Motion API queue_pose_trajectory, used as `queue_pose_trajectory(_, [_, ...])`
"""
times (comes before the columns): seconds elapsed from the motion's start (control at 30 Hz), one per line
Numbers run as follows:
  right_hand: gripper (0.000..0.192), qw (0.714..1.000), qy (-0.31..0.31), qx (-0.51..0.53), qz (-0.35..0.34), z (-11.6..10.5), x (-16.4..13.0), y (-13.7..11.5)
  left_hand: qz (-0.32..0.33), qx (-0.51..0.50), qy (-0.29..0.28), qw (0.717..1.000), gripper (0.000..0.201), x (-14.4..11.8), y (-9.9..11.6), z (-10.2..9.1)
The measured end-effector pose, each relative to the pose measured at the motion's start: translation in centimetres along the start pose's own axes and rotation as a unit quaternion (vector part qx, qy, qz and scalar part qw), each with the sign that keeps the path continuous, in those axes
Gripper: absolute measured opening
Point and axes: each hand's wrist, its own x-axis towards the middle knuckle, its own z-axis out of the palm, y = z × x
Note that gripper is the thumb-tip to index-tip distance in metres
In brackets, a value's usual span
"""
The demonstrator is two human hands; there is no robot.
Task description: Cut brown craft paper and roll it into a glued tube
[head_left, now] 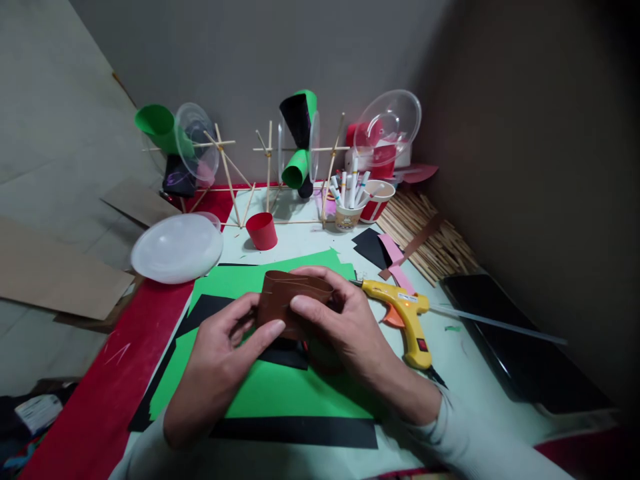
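Both hands grip a brown paper loop (280,303), curled into a flattened ring with its opening facing up. My left hand (225,353) pinches its left lower edge between thumb and fingers. Around its right side are the fingers of my right hand (345,320), the thumb pressed on the front. Below the loop lie green paper sheets (300,393) and black paper (300,430). Just right of my right hand rests a yellow glue gun (407,307) with an orange trigger and a long clear glue stick at its back.
Behind stand stick frames (270,153) carrying green and black paper cones (299,167) and clear plastic discs (387,127). A red paper ring (261,231), a cup of markers (349,217), wooden sticks (425,233) and a black tablet-like slab (515,340) surround the paper. White lids (175,248) overhang the left edge.
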Motion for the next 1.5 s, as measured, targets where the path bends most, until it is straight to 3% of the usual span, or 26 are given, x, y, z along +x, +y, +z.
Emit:
queue_pose_trajectory(0.13, [0.031,0.999,0.035,-0.007,0.007,0.3,0.2,0.2,-0.033,-0.089,-0.033,0.995,0.026,-0.1,-0.5,0.4])
queue_pose_trajectory(0.3, [0.035,0.997,0.073,-0.013,0.016,0.5,0.1,0.3,-0.033,-0.080,0.021,0.996,0.030,0.0,-0.4,0.9])
queue_pose_trajectory(0.47, [0.035,0.998,0.049,-0.007,0.024,0.2,0.0,0.1,-0.026,-0.068,0.029,0.997,0.021,0.1,0.0,0.9])
queue_pose_trajectory(0.6, [0.028,0.999,0.026,-0.018,0.021,0.2,0.2,-0.2,-0.041,-0.058,-0.005,0.997,0.014,0.1,-0.1,0.7])
queue_pose_trajectory(0.77, [0.027,0.998,0.064,-0.010,0.002,0.0,0.5,0.0,-0.059,-0.057,-0.025,0.996,0.015,0.2,-0.3,0.6])
queue_pose_trajectory(0.9, [0.023,0.994,0.098,-0.014,-0.047,-0.6,0.7,-0.4,-0.023,-0.011,-0.062,0.998,0.012,0.2,-0.2,0.8])
queue_pose_trajectory(1.0, [0.021,0.991,0.114,-0.016,-0.068,-1.0,0.8,-0.8,0.005,0.056,-0.074,0.996,0.029,0.0,-0.2,0.9])
queue_pose_trajectory(1.13, [0.020,0.987,0.135,0.014,-0.083,-1.5,1.0,-1.2,0.034,0.072,0.002,0.997,0.024,0.0,-0.6,0.4])
queue_pose_trajectory(1.33, [0.019,0.983,0.145,0.037,-0.102,-2.1,1.2,-1.6,0.083,-0.010,0.203,0.976,0.021,1.0,-2.0,-0.9])
queue_pose_trajectory(1.5, [0.020,0.985,0.139,0.027,-0.097,-1.7,0.7,-1.6,0.100,-0.052,0.220,0.969,0.018,1.5,-2.2,-0.4])
